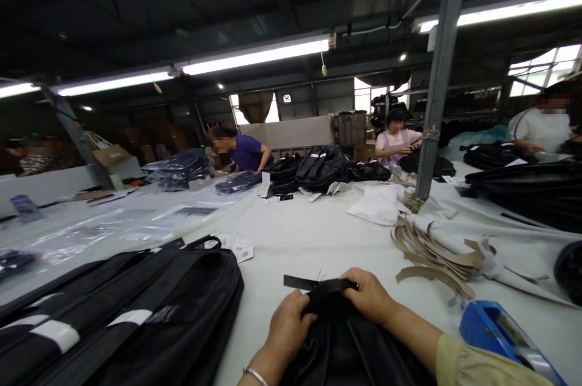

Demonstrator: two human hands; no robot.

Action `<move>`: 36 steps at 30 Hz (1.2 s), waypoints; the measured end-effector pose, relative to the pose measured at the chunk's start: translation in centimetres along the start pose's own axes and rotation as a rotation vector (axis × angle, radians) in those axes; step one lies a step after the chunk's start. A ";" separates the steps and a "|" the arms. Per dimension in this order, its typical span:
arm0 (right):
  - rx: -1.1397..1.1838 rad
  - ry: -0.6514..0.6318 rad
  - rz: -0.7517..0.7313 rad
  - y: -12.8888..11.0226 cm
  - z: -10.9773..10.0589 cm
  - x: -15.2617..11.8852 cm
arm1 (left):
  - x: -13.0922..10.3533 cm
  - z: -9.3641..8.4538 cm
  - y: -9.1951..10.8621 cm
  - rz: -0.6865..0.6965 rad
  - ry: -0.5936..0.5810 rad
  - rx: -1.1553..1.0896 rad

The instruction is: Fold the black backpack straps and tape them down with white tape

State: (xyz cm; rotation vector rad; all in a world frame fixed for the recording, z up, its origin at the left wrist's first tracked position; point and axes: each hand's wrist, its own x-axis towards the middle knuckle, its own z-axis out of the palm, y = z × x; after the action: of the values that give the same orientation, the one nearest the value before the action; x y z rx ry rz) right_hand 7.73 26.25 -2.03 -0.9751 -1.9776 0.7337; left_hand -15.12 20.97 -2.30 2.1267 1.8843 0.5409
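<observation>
A black backpack (350, 346) lies in front of me at the bottom of the view, its top end toward the middle of the table. My left hand (290, 324) is closed on the left side of its top, by the carry handle. On the right side, my right hand (369, 295) pinches the same top edge between thumb and fingers. A flat black tag or strap end (299, 282) sticks out to the left above my left hand. Thin pale threads stand up beside it. The lower part of the backpack runs out of view.
Several black backpacks (182, 307) with white bands lie stacked on my left. To the right are a blue tape dispenser (493, 334) and curved brown strips (441, 252). More backpacks (321, 168) stand across the white table (282, 234). A metal post (439, 83) rises at right; several people work beyond.
</observation>
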 end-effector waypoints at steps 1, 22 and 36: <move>-0.050 0.021 -0.068 -0.1 -0.1 -0.1 | -0.5 0.2 0.1 0.071 0.087 -0.009; -0.311 -0.371 -0.353 -1.8 -3.9 -0.8 | -4.0 -2.8 2.9 0.453 0.382 -0.201; -0.362 -0.659 -0.076 -5.4 -3.3 1.2 | -3.7 -4.9 2.0 0.269 -0.011 -0.385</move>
State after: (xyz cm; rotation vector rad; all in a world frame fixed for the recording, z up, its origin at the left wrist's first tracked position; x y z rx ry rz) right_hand 8.02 24.85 4.30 -0.9256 -2.7807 0.7280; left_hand -15.76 16.78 2.60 2.1167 1.3575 0.8664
